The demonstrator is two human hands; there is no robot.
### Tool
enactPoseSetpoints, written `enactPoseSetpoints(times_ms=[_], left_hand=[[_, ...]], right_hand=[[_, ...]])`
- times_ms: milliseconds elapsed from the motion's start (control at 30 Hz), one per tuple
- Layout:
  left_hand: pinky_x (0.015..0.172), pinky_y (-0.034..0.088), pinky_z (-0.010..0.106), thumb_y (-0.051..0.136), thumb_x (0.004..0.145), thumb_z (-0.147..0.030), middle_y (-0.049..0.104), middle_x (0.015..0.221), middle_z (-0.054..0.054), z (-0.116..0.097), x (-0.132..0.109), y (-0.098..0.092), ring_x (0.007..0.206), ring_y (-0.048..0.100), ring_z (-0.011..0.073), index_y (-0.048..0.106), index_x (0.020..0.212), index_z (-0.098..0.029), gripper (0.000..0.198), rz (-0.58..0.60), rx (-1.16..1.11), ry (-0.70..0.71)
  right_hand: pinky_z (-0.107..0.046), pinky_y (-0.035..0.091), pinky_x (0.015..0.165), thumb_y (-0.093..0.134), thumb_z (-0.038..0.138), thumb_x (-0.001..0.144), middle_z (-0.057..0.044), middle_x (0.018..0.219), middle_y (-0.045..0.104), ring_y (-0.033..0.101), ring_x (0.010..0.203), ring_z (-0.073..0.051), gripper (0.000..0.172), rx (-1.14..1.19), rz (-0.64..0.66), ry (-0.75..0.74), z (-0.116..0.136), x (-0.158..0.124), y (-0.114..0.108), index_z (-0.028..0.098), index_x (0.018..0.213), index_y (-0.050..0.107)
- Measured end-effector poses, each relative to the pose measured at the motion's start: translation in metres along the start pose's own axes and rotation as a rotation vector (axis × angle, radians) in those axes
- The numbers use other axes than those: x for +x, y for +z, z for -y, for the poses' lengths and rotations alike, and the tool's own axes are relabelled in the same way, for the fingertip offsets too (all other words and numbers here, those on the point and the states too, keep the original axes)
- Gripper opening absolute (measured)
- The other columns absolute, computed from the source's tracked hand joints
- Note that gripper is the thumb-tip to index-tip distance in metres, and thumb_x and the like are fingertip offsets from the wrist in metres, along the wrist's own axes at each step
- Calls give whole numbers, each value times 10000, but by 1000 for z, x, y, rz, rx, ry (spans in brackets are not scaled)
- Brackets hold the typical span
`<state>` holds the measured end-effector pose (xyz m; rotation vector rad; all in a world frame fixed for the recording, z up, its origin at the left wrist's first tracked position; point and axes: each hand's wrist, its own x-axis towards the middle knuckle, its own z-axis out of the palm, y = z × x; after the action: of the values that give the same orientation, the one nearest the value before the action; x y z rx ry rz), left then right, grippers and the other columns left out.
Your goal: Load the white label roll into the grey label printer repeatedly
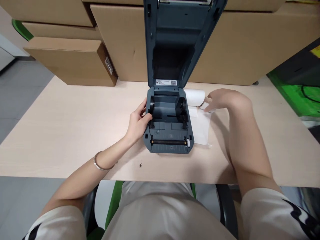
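Packing/shipping office: stacked cartons (pixel 75 60), label printer (pixel 170 123), desk (pixel 62 133).

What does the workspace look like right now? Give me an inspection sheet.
Surface: pale table.
Job's things: label printer, lid raised, roll bay empty; paper roll lies to its right, loose end spread on the table.
Clutter: one small dark bit near the front edge.
Grippers: left hand grips the label printer's left wall; right hand at the paper roll's end, grip unclear.
Cables: nothing seen on the table.
Surroundings: cardboard boxes behind.
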<state>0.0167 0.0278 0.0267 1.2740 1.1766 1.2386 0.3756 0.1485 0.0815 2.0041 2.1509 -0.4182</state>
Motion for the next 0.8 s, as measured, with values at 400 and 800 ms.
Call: enactPoseSetpoints(times_ms=[400, 800], left_hand=[[1023, 634, 385, 656, 776, -207, 779, 1584, 83, -2, 0, 0, 1367, 732, 318, 653, 1660, -204, 885, 11, 12, 3], [999, 626, 388, 681, 792, -215, 810, 1510, 72, -2, -1, 0, 1326, 736, 318, 665, 1645, -220, 853, 7, -8, -5]], right_hand=[[-503, 566, 918, 819, 465, 962, -131, 1187, 877, 798, 1070, -350, 253, 95, 80, -74, -12, -74, -61, 271, 1116, 868], [-621, 508, 1218, 713, 449, 983, -92, 1270, 879, 779, 1171, -360, 326, 301, -307, -671, 113, -91, -29, 267, 1210, 861]])
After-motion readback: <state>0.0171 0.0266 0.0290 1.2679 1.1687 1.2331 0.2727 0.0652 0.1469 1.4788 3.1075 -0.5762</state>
